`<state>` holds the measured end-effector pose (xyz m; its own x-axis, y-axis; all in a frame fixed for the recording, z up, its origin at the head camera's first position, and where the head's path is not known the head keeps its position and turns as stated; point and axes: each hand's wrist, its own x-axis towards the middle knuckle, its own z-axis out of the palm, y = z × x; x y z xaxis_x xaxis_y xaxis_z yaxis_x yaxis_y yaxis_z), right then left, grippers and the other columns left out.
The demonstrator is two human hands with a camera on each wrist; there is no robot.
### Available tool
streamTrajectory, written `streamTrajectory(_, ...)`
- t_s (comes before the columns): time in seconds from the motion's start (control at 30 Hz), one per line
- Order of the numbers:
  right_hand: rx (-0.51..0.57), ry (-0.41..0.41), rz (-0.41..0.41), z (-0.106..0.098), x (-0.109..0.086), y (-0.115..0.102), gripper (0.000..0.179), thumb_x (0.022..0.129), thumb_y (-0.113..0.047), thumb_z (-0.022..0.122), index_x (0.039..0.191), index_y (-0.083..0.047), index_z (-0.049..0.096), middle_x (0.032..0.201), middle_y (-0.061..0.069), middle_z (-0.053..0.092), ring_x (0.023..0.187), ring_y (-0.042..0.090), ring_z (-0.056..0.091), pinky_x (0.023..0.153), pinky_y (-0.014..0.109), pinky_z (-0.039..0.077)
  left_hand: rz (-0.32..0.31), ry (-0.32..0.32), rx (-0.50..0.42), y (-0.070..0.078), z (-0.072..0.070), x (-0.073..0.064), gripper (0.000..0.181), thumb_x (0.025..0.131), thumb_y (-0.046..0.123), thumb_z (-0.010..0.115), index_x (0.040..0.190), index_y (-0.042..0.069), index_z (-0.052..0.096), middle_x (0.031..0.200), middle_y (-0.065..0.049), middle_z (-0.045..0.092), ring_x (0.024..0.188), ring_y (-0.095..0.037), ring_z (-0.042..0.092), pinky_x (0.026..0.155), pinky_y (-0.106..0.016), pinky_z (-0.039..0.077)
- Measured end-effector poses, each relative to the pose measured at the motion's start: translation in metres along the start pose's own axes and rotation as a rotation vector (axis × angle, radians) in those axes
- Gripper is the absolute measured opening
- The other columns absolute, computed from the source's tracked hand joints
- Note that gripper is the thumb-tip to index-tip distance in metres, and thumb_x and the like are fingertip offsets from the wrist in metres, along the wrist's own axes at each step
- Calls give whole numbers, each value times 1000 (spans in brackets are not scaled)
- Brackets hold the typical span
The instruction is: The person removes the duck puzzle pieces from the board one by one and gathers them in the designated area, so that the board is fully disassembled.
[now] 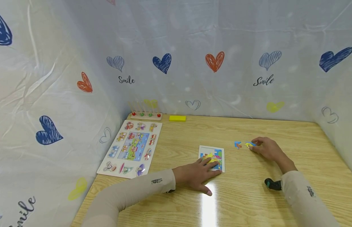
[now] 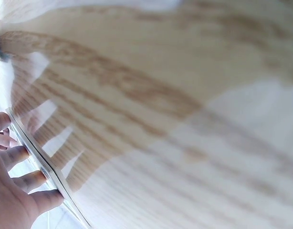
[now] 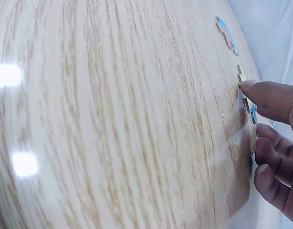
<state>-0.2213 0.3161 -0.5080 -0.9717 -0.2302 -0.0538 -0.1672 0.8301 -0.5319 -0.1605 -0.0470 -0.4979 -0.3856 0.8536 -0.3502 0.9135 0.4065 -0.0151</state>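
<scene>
Right of center, your right hand pinches a puzzle piece; your left hand splays over a puzzle board; only head cam gets its picture tho

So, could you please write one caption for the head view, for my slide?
Left grip spread over the small puzzle, right grip touching a loose piece.
</scene>
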Motion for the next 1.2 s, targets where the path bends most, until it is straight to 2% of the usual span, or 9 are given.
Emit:
streamTrajectory(0.4, 0, 14, 1, 0, 1, 1, 45, 97, -31, 69, 123, 5, 64, 111, 28, 66, 105, 48, 60, 88, 63, 46, -6, -1, 18, 1, 0, 1, 91, 92, 80, 32, 163, 29, 7, 171, -5, 4, 156, -34, 9, 122, -54, 20)
streamTrajectory(0.7, -4, -3, 12, -1, 2, -1, 50, 97, -37, 67, 125, 4, 62, 114, 29, 65, 107, 49, 59, 88, 62, 46, -9, 2, 28, 0, -1, 2, 91, 92, 80, 32, 163, 29, 8, 170, -6, 5, 156, -34, 9, 123, -54, 19)
streamTrajectory(1.2, 0, 3, 3, -3, 3, -5, 54, 97, -36, 67, 130, 6, 58, 114, 28, 67, 112, 51, 58, 92, 64, 44, -11, 1, 25, 1, -3, 2, 90, 93, 79, 33, 163, 29, 9, 170, -6, 6, 156, -34, 9, 122, -53, 20)
